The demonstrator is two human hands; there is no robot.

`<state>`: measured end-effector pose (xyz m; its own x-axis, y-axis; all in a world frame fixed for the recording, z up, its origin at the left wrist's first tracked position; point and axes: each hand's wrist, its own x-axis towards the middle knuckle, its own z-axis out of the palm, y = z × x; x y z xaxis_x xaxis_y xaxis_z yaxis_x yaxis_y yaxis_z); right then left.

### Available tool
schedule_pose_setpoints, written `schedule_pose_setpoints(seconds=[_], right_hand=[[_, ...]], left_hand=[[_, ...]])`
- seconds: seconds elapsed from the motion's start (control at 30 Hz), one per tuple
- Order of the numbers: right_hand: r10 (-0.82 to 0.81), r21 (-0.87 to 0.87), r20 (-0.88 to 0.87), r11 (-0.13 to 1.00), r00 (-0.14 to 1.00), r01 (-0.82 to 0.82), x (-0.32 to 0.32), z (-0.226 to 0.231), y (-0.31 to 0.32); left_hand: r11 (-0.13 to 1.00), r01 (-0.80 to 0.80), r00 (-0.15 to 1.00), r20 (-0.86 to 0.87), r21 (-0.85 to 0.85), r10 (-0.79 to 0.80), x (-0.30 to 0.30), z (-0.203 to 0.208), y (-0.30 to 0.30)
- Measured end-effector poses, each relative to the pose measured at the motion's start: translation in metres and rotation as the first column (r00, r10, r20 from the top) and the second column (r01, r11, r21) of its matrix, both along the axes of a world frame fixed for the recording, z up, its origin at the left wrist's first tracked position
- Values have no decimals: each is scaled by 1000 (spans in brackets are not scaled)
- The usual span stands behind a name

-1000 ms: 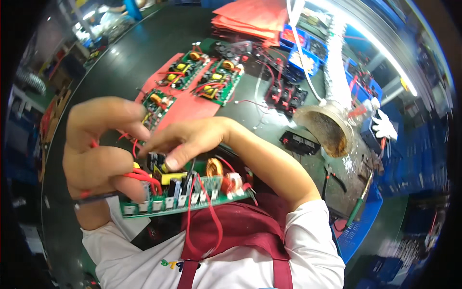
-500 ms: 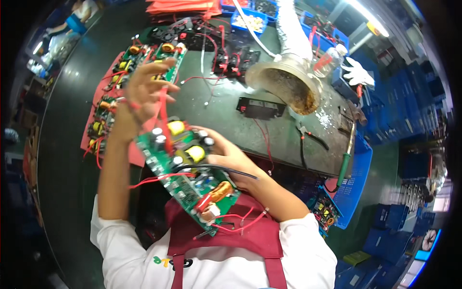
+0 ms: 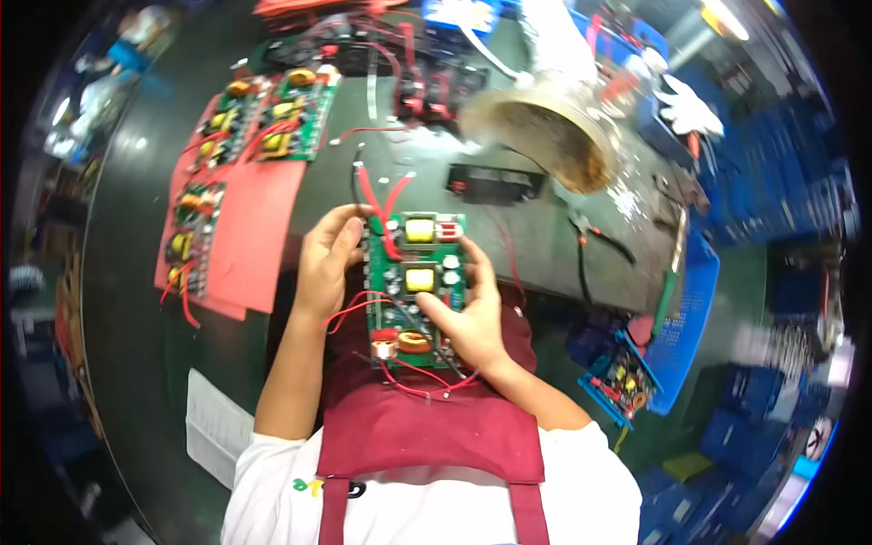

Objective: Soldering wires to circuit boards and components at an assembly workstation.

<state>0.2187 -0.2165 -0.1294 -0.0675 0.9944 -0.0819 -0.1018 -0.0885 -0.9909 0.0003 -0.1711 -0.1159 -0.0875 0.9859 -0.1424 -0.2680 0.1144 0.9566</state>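
Observation:
A green circuit board (image 3: 425, 309) with yellow-wrapped transformers, a copper coil and red and black wires is held upright in front of my apron. My right hand (image 3: 474, 313) grips its right edge, the thumb lying over the front by the lower yellow transformer. At the upper left edge, my left hand (image 3: 329, 259) is closed on the board, its fingertips partly hidden behind it. Red wires (image 3: 371, 193) stick up from the board's top left, and more loop out at its left side and bottom.
More circuit boards (image 3: 295, 113) lie on a pink sheet (image 3: 259, 213) at the left. A fume duct's flared mouth (image 3: 545, 132) hangs ahead, with a black box (image 3: 495, 183) below. Pliers (image 3: 589, 245), a green-handled soldering iron (image 3: 668, 295) and a blue basket (image 3: 690, 318) are at the right.
My left hand has come down from beside the boards on the pink sheet to the held board's left edge. The board has turned from slanted to upright and shifted right.

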Motion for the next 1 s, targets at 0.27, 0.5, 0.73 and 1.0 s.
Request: schedule_pose_setpoints(seconds=[0.27,0.5,0.73,1.0], right_hand=[[-50,51,83,998,995,46,12,-14,-15],[-93,-56,38,994,995,95,22,-1,-18],[16,-150,67,989,998,-5,29,-6,-18],[44,27,49,999,998,-46,30,-14,-12]], left_hand=[[982,-150,952,-285,-114,112,8,-33,23],[992,-44,955,-296,-118,7,-11,-44,49],[992,123,790,-609,40,-73,-2,-25,40],[904,178,506,-824,388,254,8,13,36]])
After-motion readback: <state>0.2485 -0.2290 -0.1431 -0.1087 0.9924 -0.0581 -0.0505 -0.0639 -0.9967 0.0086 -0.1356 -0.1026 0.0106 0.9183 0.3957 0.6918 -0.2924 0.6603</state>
